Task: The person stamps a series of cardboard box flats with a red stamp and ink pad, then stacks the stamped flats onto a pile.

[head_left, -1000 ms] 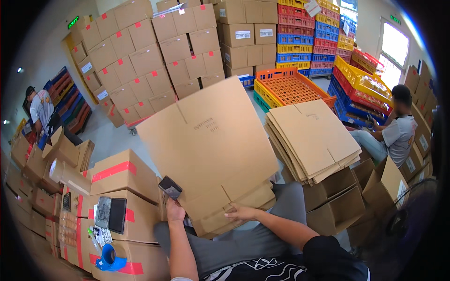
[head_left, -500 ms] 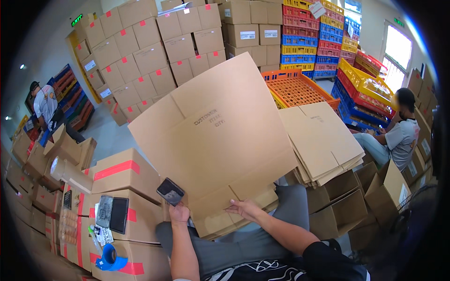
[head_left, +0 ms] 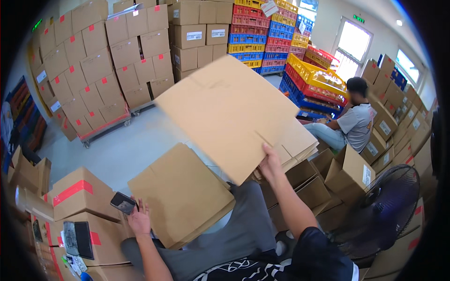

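Observation:
My right hand (head_left: 272, 164) pinches the near edge of a flattened carton (head_left: 229, 112), which is lifted, tilted and slightly blurred. Its far part overlaps a stack of flattened cartons (head_left: 300, 145) on my right. More flattened cartons (head_left: 183, 192) lie in a pile before my knees, below the lifted one. My left hand (head_left: 139, 220), left of that pile, has a dark rectangular block, which looks like a hand stamp (head_left: 123, 203), at its thumb side. Some of its fingers are spread, and the grip is partly hidden.
Taped boxes (head_left: 79, 192) stand at my left, bearing a black stamp pad (head_left: 83, 240). Open cartons (head_left: 349, 171) and a fan (head_left: 382, 210) are at my right. A seated person (head_left: 358, 117) is beyond, near stacked crates (head_left: 318, 79). Piled boxes (head_left: 140, 51) line the back.
My right hand has raised the flattened carton and carried it rightward, off the pile before me. My left hand has let go of its side. The view has turned to the right.

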### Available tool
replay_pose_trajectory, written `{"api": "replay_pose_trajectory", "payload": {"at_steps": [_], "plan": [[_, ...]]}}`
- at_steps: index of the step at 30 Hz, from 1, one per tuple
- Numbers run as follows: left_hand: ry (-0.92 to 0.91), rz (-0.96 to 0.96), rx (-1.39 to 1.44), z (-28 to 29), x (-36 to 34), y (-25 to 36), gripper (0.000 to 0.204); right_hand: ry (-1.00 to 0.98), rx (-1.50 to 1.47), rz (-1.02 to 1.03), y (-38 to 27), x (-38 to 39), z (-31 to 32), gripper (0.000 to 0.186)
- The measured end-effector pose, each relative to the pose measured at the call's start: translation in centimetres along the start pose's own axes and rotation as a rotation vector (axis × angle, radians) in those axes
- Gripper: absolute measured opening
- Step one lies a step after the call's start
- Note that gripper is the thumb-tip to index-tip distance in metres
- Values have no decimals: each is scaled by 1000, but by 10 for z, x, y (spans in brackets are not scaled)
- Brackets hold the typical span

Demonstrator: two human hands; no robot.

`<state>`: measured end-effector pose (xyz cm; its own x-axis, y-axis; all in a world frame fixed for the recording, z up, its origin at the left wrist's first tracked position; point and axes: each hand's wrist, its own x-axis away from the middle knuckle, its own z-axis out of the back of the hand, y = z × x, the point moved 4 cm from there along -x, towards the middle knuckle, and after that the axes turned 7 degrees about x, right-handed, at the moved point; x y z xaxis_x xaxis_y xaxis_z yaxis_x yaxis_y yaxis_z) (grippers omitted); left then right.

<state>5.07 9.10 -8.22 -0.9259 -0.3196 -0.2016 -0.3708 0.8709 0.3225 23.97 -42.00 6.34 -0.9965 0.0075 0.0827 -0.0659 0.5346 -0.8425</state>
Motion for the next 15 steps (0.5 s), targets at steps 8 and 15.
{"api": "replay_pose_trajectory", "payload": {"at_steps": [8,15], "plan": [[73,63,-10,16,0,-16,49,501,304,-65,-37,-34,155,36],[189,57,-129,11,9,-14,50,1196,1356,487,-55,1,170,81]]}}
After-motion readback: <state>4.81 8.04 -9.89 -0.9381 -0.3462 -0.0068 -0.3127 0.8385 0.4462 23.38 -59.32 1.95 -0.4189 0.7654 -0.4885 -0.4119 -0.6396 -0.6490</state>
